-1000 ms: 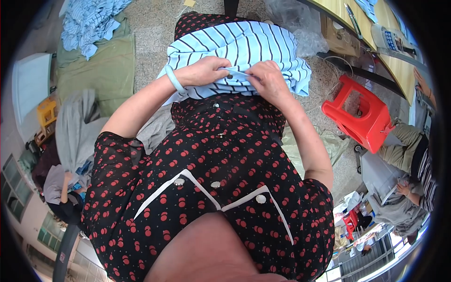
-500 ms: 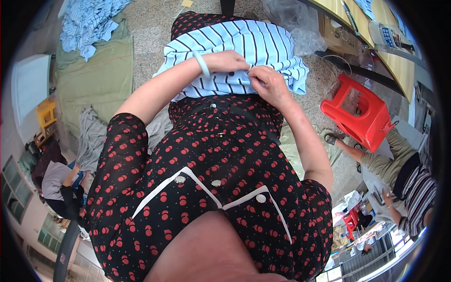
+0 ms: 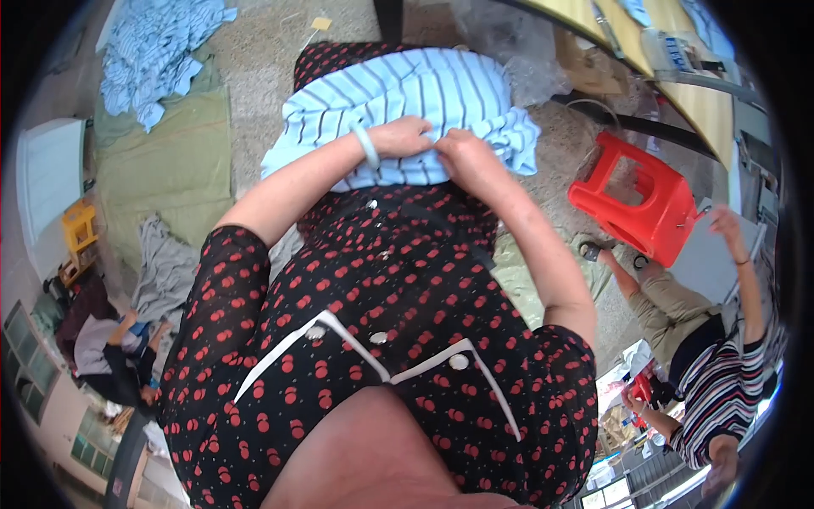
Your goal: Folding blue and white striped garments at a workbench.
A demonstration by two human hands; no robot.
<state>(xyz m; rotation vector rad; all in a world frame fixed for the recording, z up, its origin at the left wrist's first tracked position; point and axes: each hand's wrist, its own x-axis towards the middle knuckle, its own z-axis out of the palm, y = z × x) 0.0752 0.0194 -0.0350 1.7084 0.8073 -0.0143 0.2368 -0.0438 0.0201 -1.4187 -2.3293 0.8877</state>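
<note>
A light-blue shirt-like garment with dark stripes lies bunched across my lap. My left hand, with a pale bangle on the wrist, is closed in a pinch on its cloth near the middle. Close beside it, my right hand also has its fingers pressed together on the same cloth. Both sets of fingertips almost meet. Whatever small part lies between them is hidden by the fingers and blurred. The garment's loose end spreads out to the right of my right hand.
More blue striped cloth is heaped on a green floor sheet at the left. To the right lies a red plastic stool, near a wooden-topped table. A co-worker in a striped top is beyond it; another person is at far left.
The view has shifted slightly. My hands stay pinched on the garment, the right wrist turned a little. The co-worker at right has raised an arm toward the stool.
</note>
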